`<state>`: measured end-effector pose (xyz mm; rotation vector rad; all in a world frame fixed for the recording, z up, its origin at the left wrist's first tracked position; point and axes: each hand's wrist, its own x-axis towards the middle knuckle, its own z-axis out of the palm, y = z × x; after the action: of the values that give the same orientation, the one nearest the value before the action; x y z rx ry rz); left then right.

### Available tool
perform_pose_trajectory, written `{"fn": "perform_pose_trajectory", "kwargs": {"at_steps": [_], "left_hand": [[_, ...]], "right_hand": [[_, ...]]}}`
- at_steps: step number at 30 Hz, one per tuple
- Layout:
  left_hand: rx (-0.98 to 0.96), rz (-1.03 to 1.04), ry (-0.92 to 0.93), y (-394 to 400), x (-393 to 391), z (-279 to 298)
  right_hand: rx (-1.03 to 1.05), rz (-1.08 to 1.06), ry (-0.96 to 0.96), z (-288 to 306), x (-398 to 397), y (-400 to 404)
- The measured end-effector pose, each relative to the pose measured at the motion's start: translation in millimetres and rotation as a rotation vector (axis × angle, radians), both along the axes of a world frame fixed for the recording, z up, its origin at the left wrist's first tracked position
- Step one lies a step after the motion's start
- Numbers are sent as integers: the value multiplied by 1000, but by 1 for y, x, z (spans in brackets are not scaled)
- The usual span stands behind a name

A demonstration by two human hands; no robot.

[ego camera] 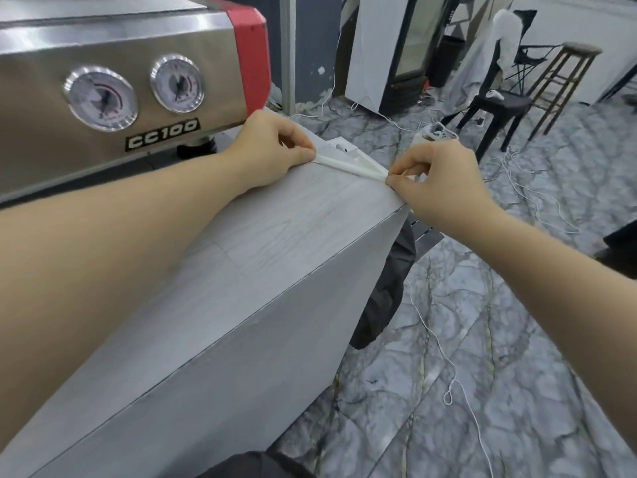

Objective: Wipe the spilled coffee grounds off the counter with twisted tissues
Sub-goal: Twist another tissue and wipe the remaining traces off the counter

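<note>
A white tissue [348, 166], twisted into a thin rope, is stretched taut just above the far corner of the pale grey counter [275, 243]. My left hand [272, 150] pinches its left end between thumb and fingers. My right hand [444, 174] pinches the right end at the counter's right edge. A few tiny dark specks, possibly coffee grounds [320, 174], lie on the counter just below the tissue; they are too small to be sure.
A steel and red espresso machine [113, 84] with two gauges stands on the counter at the left. A small white object [348, 151] lies behind the tissue. Beyond the counter's right edge are marble floor, white cables [444, 357], a black chair [496, 105] and a wooden stool [565, 81].
</note>
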<state>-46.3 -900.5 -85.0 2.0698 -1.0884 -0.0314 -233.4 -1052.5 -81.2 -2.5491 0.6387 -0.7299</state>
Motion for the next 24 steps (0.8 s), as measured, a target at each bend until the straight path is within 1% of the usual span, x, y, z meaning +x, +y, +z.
{"fn": "perform_pose_trajectory", "kwargs": {"at_steps": [5, 8, 11, 13, 16, 21, 24], "left_hand": [[27, -125, 25, 16, -2, 5], [59, -153, 40, 26, -3, 7], [104, -167, 39, 31, -3, 7], [126, -156, 80, 32, -3, 7], [77, -169, 152, 33, -3, 6], [0, -191, 74, 32, -2, 2], [-8, -209, 68, 29, 0, 3]], "right_hand": [[-24, 77, 123, 10, -4, 16], [-26, 77, 188, 13, -4, 24], [-51, 88, 212, 13, -3, 34], [-59, 98, 198, 12, -2, 39], [23, 73, 147, 11, 3, 44], [-65, -10, 96, 6, 11, 44], [-12, -8, 62, 5, 11, 45]]}}
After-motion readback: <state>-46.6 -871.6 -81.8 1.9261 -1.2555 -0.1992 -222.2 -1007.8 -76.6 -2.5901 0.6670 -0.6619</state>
